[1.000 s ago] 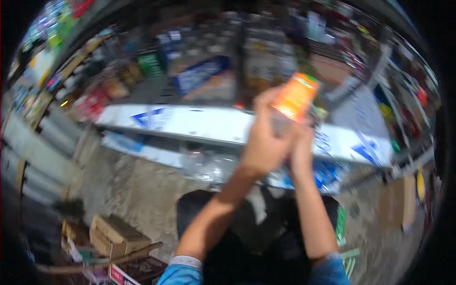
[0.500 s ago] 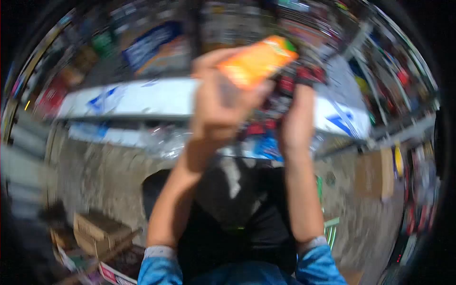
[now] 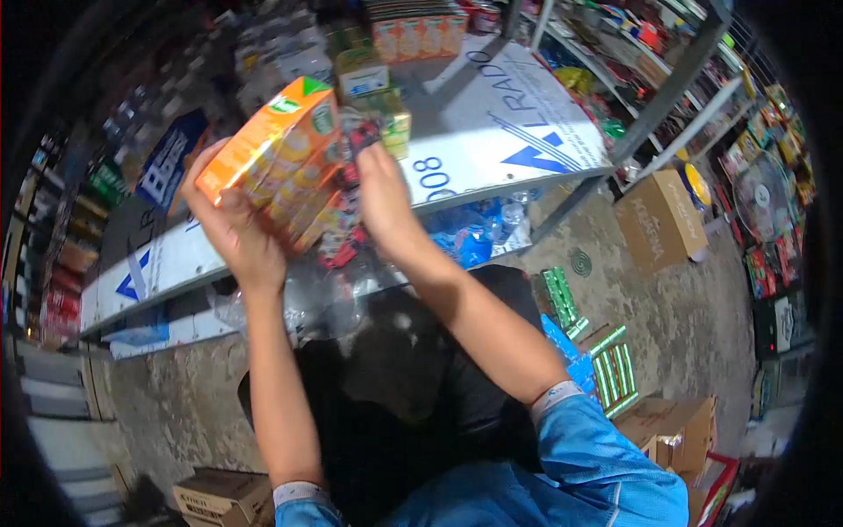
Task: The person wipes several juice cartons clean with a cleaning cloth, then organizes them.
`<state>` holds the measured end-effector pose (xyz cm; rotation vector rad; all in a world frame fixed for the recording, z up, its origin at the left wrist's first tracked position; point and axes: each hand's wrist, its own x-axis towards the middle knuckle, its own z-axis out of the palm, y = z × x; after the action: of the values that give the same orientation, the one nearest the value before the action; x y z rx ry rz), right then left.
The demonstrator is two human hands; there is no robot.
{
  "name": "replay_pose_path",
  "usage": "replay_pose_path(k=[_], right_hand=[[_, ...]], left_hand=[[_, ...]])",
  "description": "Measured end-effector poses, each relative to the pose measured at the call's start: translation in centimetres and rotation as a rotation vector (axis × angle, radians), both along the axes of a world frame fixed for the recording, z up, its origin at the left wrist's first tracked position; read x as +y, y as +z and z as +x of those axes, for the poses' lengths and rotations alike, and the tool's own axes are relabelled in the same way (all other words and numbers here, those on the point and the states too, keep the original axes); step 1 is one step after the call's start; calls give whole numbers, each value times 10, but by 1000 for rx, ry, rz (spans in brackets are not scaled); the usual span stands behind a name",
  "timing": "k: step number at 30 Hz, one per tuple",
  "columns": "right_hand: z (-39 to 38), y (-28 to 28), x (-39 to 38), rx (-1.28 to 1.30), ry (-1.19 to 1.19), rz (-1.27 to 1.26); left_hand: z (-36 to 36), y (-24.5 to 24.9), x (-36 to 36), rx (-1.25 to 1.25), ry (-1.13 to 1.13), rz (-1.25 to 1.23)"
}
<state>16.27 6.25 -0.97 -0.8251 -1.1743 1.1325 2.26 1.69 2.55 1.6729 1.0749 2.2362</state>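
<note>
Concrete floor [image 3: 176, 395], crammed shelves all round, looks like the back corner of a shop. The far left is dark and smeary, so no telling what sits on those shelves. At the bottom left a box [image 3: 224, 499] is cut off by the frame edge.

The person's left hand [image 3: 235, 235] is up at shelf height, fingers curled round the lower end of a pack [image 3: 281, 162] of orange juice cartons. The pack is tilted, green corner uppermost, and held in the air in front of a white board [image 3: 492, 123] with blue lettering. The right hand [image 3: 386, 202] presses flat on the pack's other side, fingers together and pointing up; its thumb is hidden. Some red and black wrapping between the hands is too jumbled to read.

Under the arms there's a dark lump [image 3: 395, 378] I can't make out. Further right, green packets [image 3: 615, 369] lie on the floor, and a big box [image 3: 659, 220] stands by the shelf leg.
</note>
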Motion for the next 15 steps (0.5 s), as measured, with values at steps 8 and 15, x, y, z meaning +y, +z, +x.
replay_pose_path(k=[8,15], right_hand=[[8,26,-23,5,9,158],[5,50,-49,78,94,171]], left_hand=[[-6,-5,-5,-68,43,-52],[5,-17,0,-302,128,-119]])
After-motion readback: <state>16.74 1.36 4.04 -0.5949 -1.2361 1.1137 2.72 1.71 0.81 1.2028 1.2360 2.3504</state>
